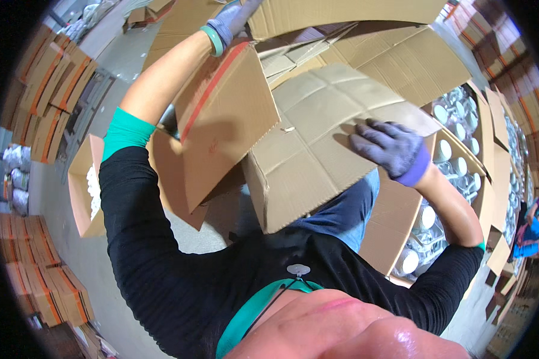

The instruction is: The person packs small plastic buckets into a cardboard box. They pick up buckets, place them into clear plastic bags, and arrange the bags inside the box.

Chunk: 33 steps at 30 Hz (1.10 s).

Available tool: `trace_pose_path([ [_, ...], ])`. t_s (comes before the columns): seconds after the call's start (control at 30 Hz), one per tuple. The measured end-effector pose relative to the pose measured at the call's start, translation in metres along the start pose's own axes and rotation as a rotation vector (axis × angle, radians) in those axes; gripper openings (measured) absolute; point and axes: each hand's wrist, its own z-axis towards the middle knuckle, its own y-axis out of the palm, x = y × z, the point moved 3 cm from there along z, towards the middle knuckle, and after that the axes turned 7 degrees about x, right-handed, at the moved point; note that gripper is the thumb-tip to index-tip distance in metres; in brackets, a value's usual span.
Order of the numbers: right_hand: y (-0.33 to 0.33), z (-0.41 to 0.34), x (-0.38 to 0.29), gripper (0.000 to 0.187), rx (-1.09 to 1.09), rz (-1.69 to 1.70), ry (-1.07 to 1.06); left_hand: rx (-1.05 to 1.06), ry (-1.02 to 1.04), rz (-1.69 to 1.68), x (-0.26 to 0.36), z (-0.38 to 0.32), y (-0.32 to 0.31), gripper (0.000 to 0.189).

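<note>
My left hand (233, 21), in a grey-purple glove with a green band at the wrist, reaches to the top edge of the view. It is at the left end of a raised cardboard flap (341, 15); its fingertips are partly cut off. My right hand (388, 150), gloved in purple, lies palm down with fingers apart on a creased cardboard sheet (314, 130). The sheet bears grid-like dents and has a bent-down left end. Beside it stands a carton panel (229, 121) with a red stripe, belonging to a large open cardboard carton (399, 63).
Open cartons of glass jars (449, 166) with pale lids line my right side. At left sits a small open carton (83, 193) with white items inside. Stacked cartons (49, 89) with orange stripes stand farther left. Another person (530, 235) in blue is at far right.
</note>
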Motion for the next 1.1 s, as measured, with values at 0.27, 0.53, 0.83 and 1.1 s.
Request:
trace_pose_path([
  [0.27,-0.1,-0.041,0.001,0.034,0.143,-0.26,0.098,0.01,0.033,0.203,0.027,0.066,-0.102,0.076],
  [0.53,-0.088,-0.035,0.083,0.029,0.31,-0.182,0.063,0.037,0.167,0.065,0.083,-0.009,-0.186,0.071],
  [0.83,0.08,0.151,0.196,0.061,0.212,-0.474,-0.182,0.155,0.177,0.028,0.094,-0.068,-0.206,0.068],
  [1.1,0.3,0.223,0.207,0.07,0.129,-0.432,0.165,0.21,0.191,0.18,0.088,-0.118,-0.221,0.077],
])
